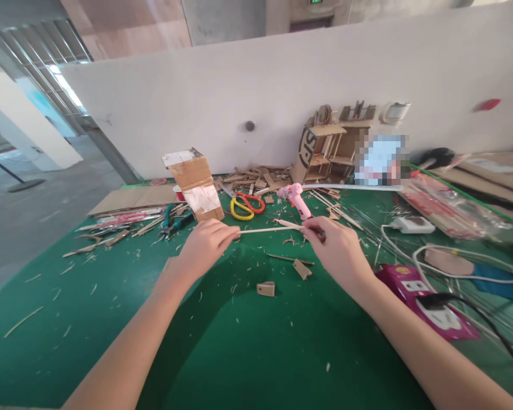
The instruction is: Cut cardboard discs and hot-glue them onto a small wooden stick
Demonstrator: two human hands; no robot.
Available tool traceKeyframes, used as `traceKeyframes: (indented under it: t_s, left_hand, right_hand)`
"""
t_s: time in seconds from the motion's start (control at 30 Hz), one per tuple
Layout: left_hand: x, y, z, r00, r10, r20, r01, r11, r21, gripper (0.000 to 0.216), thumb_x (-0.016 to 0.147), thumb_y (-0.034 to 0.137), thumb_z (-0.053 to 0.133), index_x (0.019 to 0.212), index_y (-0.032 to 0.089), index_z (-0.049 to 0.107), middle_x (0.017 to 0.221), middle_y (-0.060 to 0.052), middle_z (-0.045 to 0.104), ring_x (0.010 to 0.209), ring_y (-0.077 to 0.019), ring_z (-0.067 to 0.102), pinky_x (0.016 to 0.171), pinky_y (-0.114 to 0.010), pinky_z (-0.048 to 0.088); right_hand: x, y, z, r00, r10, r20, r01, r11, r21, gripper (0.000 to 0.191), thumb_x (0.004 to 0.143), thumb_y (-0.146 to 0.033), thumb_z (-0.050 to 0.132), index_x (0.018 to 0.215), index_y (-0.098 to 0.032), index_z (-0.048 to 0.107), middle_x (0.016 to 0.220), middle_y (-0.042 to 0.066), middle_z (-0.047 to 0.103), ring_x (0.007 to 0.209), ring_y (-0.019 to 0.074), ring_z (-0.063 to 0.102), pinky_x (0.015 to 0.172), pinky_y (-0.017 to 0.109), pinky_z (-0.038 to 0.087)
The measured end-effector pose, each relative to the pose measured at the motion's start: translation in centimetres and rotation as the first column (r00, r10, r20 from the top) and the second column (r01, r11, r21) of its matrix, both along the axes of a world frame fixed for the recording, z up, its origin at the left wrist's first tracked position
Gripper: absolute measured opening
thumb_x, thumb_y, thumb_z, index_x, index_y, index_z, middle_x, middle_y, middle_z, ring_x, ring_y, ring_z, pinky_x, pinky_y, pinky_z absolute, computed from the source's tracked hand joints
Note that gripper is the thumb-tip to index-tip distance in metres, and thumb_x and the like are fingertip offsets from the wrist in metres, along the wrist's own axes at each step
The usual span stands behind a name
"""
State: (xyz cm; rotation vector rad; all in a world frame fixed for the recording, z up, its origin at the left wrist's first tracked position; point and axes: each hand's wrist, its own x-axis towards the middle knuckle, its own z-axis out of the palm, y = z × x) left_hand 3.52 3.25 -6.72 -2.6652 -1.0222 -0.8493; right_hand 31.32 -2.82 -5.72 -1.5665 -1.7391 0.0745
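A thin pale wooden stick [268, 230] is stretched level between my two hands, above the green table. My left hand [209, 242] pinches its left end, and my right hand [331, 242] pinches its right end. Just beyond my right hand lies a pink glue gun [298, 200] with a long clear glue stick [350, 187] at its back. Scissors [245, 206] with yellow and red handles rest beyond the stick. Nearer to me are two small folded cardboard pieces, one [265, 288] with a hole and another [301, 269] beside a thin dark stick [288, 259].
A cardboard piece [196, 188] stands upright left of the scissors, with pliers [169, 219] beside it. Cardboard shelves [325, 148] stand at the back right. A purple power strip [427, 302] with cables lies near my right forearm. Scraps [256, 177] are heaped along the white wall.
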Motion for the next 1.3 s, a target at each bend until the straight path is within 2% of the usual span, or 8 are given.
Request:
traceKeyframes:
  t_s: [0.23,0.43,0.6,0.67,0.73,0.93,1.1,1.3]
  left_hand:
    - [-0.5,0.3,-0.1,1.000,0.012,-0.024,-0.013,0.999,-0.039,0.025,0.094,0.026,0.043,0.104,0.021,0.065,0.097,-0.006,0.070,0.091,-0.0194,0.061,0.083,-0.037,0.047]
    - [-0.6,0.6,-0.6,1.000,0.011,-0.010,-0.011,0.999,-0.048,0.023,0.094,0.027,0.044,0.102,0.020,0.064,0.097,-0.006,0.071,0.090,-0.0192,0.062,0.084,-0.037,0.047]
    - [-0.9,0.8,-0.8,0.999,0.045,-0.011,-0.045,0.997,-0.056,0.022,0.094,0.026,0.044,0.099,0.020,0.064,0.096,-0.006,0.070,0.090,-0.0194,0.062,0.083,-0.037,0.047]
    - [-1.0,0.9,-0.9,0.998,0.059,-0.010,-0.060,0.996,-0.065,0.022,0.094,0.026,0.043,0.098,0.020,0.064,0.097,-0.006,0.070,0.090,-0.0195,0.062,0.083,-0.037,0.047]
    - [-1.1,0.9,-1.0,0.998,0.064,-0.015,-0.065,0.996,-0.066,0.022,0.094,0.026,0.043,0.098,0.020,0.063,0.097,-0.006,0.070,0.089,-0.0197,0.062,0.083,-0.037,0.048]
    - [-0.9,0.8,-1.0,0.998,0.049,-0.041,-0.050,0.998,-0.043,0.021,0.093,0.024,0.042,0.096,0.019,0.062,0.096,-0.006,0.067,0.089,-0.0191,0.062,0.084,-0.034,0.047]
    - [-1.0,0.5,-0.7,0.975,0.221,0.015,-0.219,0.971,-0.098,0.016,0.092,0.026,0.042,0.093,0.019,0.057,0.090,-0.005,0.064,0.081,-0.0187,0.062,0.074,-0.031,0.047]
    - [-0.9,0.6,-1.1,0.962,0.262,0.070,-0.246,0.952,-0.184,0.011,0.091,0.028,0.045,0.090,0.020,0.053,0.087,-0.003,0.063,0.076,-0.0165,0.062,0.068,-0.027,0.046]
  right_hand:
    - [0.5,0.3,0.0,0.999,-0.040,-0.023,0.039,0.997,-0.072,0.014,0.085,-0.033,0.053,0.082,-0.022,0.062,0.081,0.004,0.067,0.067,0.0182,0.060,0.063,0.030,0.045]
    - [0.1,0.2,-0.6,0.983,0.152,-0.106,-0.160,0.984,-0.074,0.019,0.085,-0.024,0.048,0.101,-0.022,0.056,0.097,0.006,0.067,0.085,0.0203,0.064,0.069,0.032,0.051]
    - [0.0,0.0,-0.1,0.897,0.233,-0.376,-0.336,0.912,-0.236,0.019,0.089,-0.032,0.043,0.097,-0.023,0.058,0.089,0.005,0.067,0.073,0.0169,0.063,0.058,0.028,0.053]
    - [0.0,0.0,0.0,0.821,0.235,-0.520,-0.409,0.878,-0.248,0.023,0.091,-0.034,0.039,0.097,-0.021,0.057,0.087,0.005,0.065,0.073,0.0164,0.062,0.056,0.028,0.053]
    - [0.0,0.1,-0.1,0.786,0.222,-0.577,-0.414,0.882,-0.224,0.023,0.090,-0.036,0.042,0.098,-0.021,0.057,0.088,0.006,0.064,0.076,0.0172,0.062,0.056,0.028,0.054]
    - [-0.4,0.0,-0.3,0.901,0.175,-0.398,-0.256,0.953,-0.160,0.014,0.085,-0.032,0.052,0.093,-0.022,0.055,0.086,0.005,0.063,0.076,0.0177,0.062,0.057,0.027,0.052]
    - [-0.1,0.0,-0.3,0.975,0.145,-0.166,-0.157,0.986,-0.063,0.014,0.088,-0.028,0.046,0.098,-0.021,0.052,0.097,0.008,0.062,0.083,0.0183,0.062,0.062,0.028,0.051]
    - [-0.4,0.2,-1.5,0.928,0.240,0.284,-0.190,0.963,-0.192,0.017,0.090,-0.025,0.043,0.099,-0.021,0.057,0.109,0.008,0.064,0.105,0.0249,0.056,0.081,0.039,0.049]
